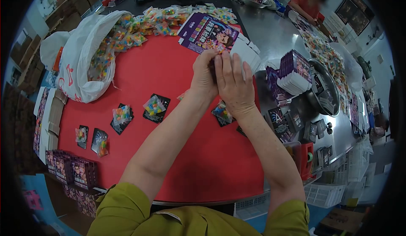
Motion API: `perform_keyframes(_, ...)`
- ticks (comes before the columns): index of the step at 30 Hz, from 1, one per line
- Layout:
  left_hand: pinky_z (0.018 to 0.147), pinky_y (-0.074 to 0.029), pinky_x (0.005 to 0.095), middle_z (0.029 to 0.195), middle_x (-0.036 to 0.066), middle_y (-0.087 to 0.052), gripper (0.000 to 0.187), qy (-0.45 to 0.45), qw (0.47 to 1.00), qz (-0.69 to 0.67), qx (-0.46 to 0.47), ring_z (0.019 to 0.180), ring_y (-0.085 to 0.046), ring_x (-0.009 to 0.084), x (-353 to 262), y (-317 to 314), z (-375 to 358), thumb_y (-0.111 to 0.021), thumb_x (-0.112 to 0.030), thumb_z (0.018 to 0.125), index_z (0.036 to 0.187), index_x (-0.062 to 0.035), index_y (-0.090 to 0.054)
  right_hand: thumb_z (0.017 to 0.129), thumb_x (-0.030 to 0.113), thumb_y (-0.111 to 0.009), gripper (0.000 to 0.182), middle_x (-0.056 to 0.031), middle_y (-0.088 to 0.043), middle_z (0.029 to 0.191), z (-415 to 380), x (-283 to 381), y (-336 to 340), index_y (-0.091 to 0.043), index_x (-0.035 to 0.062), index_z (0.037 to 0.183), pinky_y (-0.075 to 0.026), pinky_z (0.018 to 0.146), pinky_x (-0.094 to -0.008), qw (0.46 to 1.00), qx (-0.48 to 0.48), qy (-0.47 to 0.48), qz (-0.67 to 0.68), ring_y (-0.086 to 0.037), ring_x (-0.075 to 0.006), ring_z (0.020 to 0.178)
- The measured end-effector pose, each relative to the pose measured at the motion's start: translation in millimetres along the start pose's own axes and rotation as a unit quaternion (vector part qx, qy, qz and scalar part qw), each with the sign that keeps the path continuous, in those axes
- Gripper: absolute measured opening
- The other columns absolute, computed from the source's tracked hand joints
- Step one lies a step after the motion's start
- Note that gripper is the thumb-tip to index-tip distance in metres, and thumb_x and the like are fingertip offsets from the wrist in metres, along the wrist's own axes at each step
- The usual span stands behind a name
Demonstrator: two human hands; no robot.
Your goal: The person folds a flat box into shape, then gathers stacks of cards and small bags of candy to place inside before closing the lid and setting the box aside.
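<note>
Pressing together, hands (236,80) hiding what lies between, white bag (80,58) of candy packets (101,62), metal bowl (337,94) of dark packs (325,93)

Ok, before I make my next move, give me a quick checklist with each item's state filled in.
1. Hands apart: not ok; the left hand and right hand are close together.
2. Item between them identified: cannot tell; only a dark sliver shows.
3. Candy packets available: ok; many packets fill the mouth of the white bag.
4. Front-left packet fully on its card: not ok; it overhangs the edge.
5. Purple flat cartons nearby: ok; they lie just beyond the hands.
</note>
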State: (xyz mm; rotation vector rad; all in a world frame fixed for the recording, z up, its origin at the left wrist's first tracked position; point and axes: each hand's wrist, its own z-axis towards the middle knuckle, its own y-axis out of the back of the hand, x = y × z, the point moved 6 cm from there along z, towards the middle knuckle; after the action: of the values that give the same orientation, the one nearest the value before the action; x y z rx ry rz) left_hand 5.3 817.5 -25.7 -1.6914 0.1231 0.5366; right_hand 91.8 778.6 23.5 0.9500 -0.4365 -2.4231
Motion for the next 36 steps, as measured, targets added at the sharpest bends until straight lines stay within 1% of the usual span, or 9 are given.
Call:
perform_keyframes(2, 0.073, -0.048, 0.0313, 0.088, 0.004, -0.058, 0.024, -0.073, 0.996, -0.025, -0.039, 0.083, -0.057, 0.016, -9, 9, 12, -0.065, -0.016, 0.075, 0.094, -0.0075, -0.053, 0.084, 0.016, -0.055, 0.047, -0.0127, -0.046, 0.128, 2, 0, 14, -0.046, 0.0011, 0.127, -0.034, 0.095, -0.0418, 0.999, -0.002, 0.005, 0.05, -0.044, -0.0292, 0.118)
perform_keyframes(6, 0.081, -0.047, 0.0315, 0.1, 0.005, -0.056, 0.038, -0.176, 0.983, -0.059, -0.01, 0.09, -0.056, 0.0164, -30, 7, 17, -0.065, -0.015, 0.075, 0.107, -0.0056, -0.047, 0.081, 0.026, -0.066, 0.057, -0.0105, -0.047, 0.121, -32, 2, 19, -0.041, 0.0006, 0.125, -0.034, 0.09, -0.0364, 0.873, 0.057, -0.354, 0.331, -0.047, -0.0226, 0.108)
perform_keyframes(8, 0.082, -0.047, 0.0322, 0.102, 0.006, -0.055, 0.042, -0.198, 0.98, -0.01, 0.0, 0.092, -0.056, 0.0171, -29, -5, 2, -0.065, -0.014, 0.075, 0.111, -0.0052, -0.045, 0.088, 0.036, -0.06, 0.056, -0.0094, -0.05, 0.121, -54, 42, -28, -0.041, 0.0016, 0.127, -0.035, 0.094, -0.0352, 0.235, 0.141, -0.569, 0.775, -0.048, -0.0203, 0.11)
perform_keyframes(14, 0.081, -0.05, 0.0304, 0.105, 0.009, -0.055, 0.054, -0.268, 0.953, 0.137, 0.045, 0.094, -0.057, 0.0168, -24, -32, -30, -0.067, -0.003, 0.073, 0.118, -0.002, -0.038, 0.087, 0.04, -0.062, 0.055, -0.0103, -0.05, 0.121, -4, 20, -24, -0.044, 0.0066, 0.126, -0.036, 0.101, -0.0372, -0.043, -0.097, -0.524, 0.845, -0.046, -0.0231, 0.116)
perform_keyframes(24, 0.097, -0.04, 0.0382, 0.113, 0.013, -0.054, 0.071, -0.276, 0.827, 0.476, 0.115, 0.114, -0.049, 0.0243, -29, 10, -32, -0.076, -0.009, 0.067, 0.126, -0.0006, -0.038, 0.08, 0.018, -0.067, 0.036, -0.0109, -0.059, 0.108, -29, -46, -103, -0.054, 0.0012, 0.109, -0.048, 0.092, -0.0369, 0.016, -0.143, -0.571, 0.808, -0.058, -0.0223, 0.1)
perform_keyframes(27, 0.1, -0.036, 0.0422, 0.119, 0.015, -0.052, 0.055, -0.094, 0.866, 0.491, 0.007, 0.12, -0.043, 0.0276, -49, 67, -8, -0.072, -0.009, 0.071, 0.12, 0.0006, -0.049, 0.077, 0.013, -0.069, 0.035, -0.0105, -0.062, 0.101, -53, -48, -141, -0.055, 0.0013, 0.106, -0.054, 0.08, -0.0439, 0.082, -0.006, -0.639, 0.765, -0.062, -0.0243, 0.091)
perform_keyframes(30, 0.099, -0.036, 0.044, 0.12, 0.015, -0.052, 0.04, -0.11, 0.749, 0.65, 0.07, 0.123, -0.039, 0.0319, -57, 69, -11, -0.063, -0.009, 0.075, 0.114, 0.0, -0.056, 0.075, 0.012, -0.07, 0.037, -0.0101, -0.063, 0.099, -71, -39, -167, -0.055, 0.0012, 0.107, -0.054, 0.08, -0.0432, 0.159, 0.132, -0.67, 0.713, -0.063, -0.0247, 0.09)
perform_keyframes(33, 0.093, -0.04, 0.0441, 0.118, 0.011, -0.053, 0.032, -0.01, 0.411, 0.895, 0.173, 0.111, -0.044, 0.0328, -29, 77, -33, -0.056, -0.014, 0.08, 0.109, -0.0024, -0.061, 0.074, 0.01, -0.072, 0.04, -0.0103, -0.063, 0.1, -77, -34, -185, -0.055, 0.0011, 0.109, -0.053, 0.082, -0.0406, 0.202, 0.179, -0.621, 0.736, -0.063, -0.0233, 0.092)
perform_keyframes(36, 0.092, -0.04, 0.0445, 0.118, 0.01, -0.052, 0.029, -0.063, 0.428, 0.876, 0.212, 0.106, -0.045, 0.0312, -28, 88, -44, -0.058, -0.016, 0.081, 0.105, -0.0028, -0.063, 0.074, 0.011, -0.072, 0.042, -0.0109, -0.063, 0.102, -74, -38, -188, -0.055, 0.0004, 0.111, -0.051, 0.085, -0.0394, 0.249, 0.213, -0.586, 0.741, -0.063, -0.0228, 0.092)
